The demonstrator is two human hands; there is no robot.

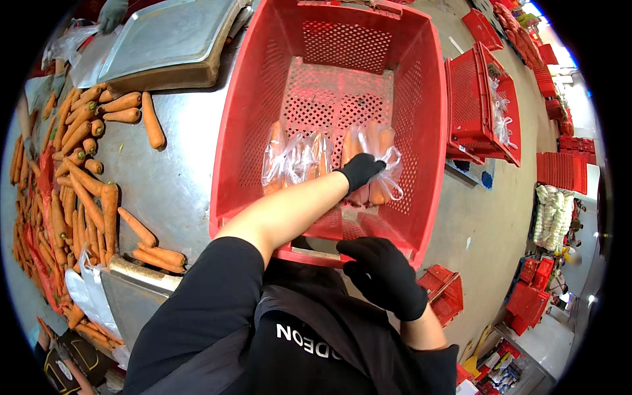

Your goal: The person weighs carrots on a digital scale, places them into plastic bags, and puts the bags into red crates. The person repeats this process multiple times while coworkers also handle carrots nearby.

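A red plastic crate (326,222) stands before me, with clear plastic bags of carrots on its floor at the near end. My left hand (363,172), in a black glove, reaches down inside and grips the knotted top of the right-hand bag of carrots (380,140). More bagged carrots (318,153) lie to the left of that hand, along the left wall. My right hand (382,274), also gloved in black, hovers by the crate's near right rim. Its fingers are loosely bent, apart from the thumb, and nothing shows in them.
Loose carrots (84,197) are heaped on a metal table (173,118) at left, near a metal scale platform (168,34). Other people's gloved hands (112,15) are at the table's far side. Red crates (481,103) stand on the floor at right.
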